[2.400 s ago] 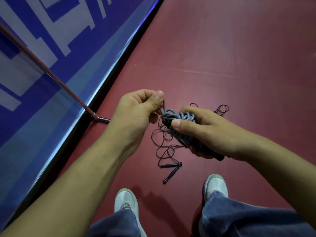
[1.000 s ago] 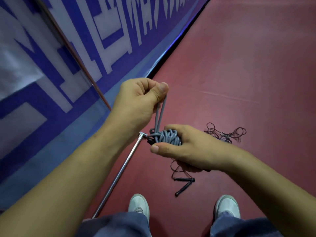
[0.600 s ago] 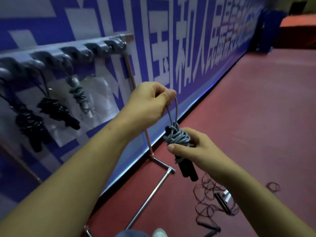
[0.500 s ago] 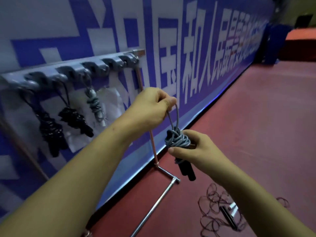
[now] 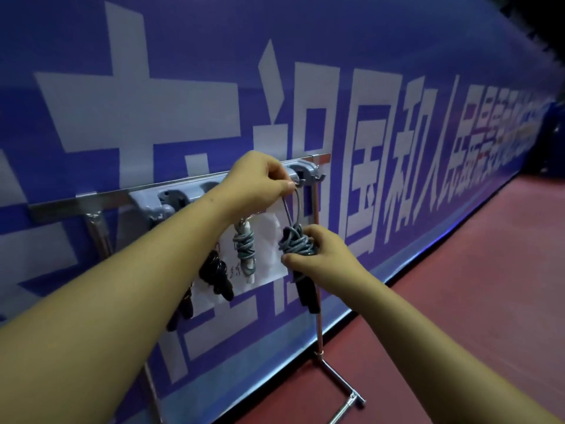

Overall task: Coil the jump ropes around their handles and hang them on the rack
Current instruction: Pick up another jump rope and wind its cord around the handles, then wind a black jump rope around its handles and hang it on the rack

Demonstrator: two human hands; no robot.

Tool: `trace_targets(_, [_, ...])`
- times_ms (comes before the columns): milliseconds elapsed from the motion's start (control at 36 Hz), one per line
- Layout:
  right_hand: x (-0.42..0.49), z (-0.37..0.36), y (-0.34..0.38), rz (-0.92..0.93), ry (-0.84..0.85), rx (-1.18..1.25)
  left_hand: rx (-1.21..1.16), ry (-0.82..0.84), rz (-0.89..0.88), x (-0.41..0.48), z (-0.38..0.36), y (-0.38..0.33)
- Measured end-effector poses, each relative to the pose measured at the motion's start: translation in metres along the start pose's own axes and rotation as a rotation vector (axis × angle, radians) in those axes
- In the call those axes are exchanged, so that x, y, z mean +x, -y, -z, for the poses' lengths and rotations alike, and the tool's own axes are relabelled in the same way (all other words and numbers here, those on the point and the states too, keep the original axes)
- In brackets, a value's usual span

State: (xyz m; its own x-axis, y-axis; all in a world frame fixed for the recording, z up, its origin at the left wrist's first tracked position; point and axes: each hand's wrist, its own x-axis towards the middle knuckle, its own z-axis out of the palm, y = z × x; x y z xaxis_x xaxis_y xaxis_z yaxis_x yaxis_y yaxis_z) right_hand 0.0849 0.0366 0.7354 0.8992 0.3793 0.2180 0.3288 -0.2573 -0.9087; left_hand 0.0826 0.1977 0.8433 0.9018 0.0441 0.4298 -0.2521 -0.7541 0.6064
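**Rope at the hook, not yet hung**

Rope (image 5: 298, 244) number four, by my count, is coiled grey and tight round its black handles (image 5: 307, 293), just right of centre frame. My right hand (image 5: 321, 255) grips it, fingers curled round the coil and thumb under it. My left hand (image 5: 260, 182) pinches the free loop (image 5: 290, 206) between thumb and forefinger, up at a hook (image 5: 302, 174) near the right end of the rack (image 5: 91, 200). I cannot tell whether the loop is over the hook, because my fingers hide the spot.

Done, as I judge it: this rope is coiled, and three hang left of it. They are a grey bundle (image 5: 244, 249), a black bundle (image 5: 215, 275) and a second black bundle (image 5: 183, 304) half behind my left forearm. Left to do: seat the loop, let the coil hang free and take both hands away. This view does not show whether more ropes wait.
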Motion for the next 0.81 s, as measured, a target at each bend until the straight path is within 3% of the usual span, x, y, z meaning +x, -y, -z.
trace_targets(222, [0.077,-0.011,-0.014,-0.025,-0.021,0.044,0.055,-0.153,0.056,0.063,-0.014,0.042])
trace_targets(389, [0.122,-0.017,-0.036,-0.063,-0.014,0.039,0.235,-0.152,0.091,0.096,-0.029,0.069])
trace_targets(694, [0.14,-0.035,-0.063,-0.094,0.003,-0.053,0.267,-0.098,0.105,0.108,-0.025,0.078])
trace_targets(806, [0.134,-0.034,-0.06,-0.114,0.038,-0.031,0.249,-0.18,0.054,0.099,-0.023,0.073])
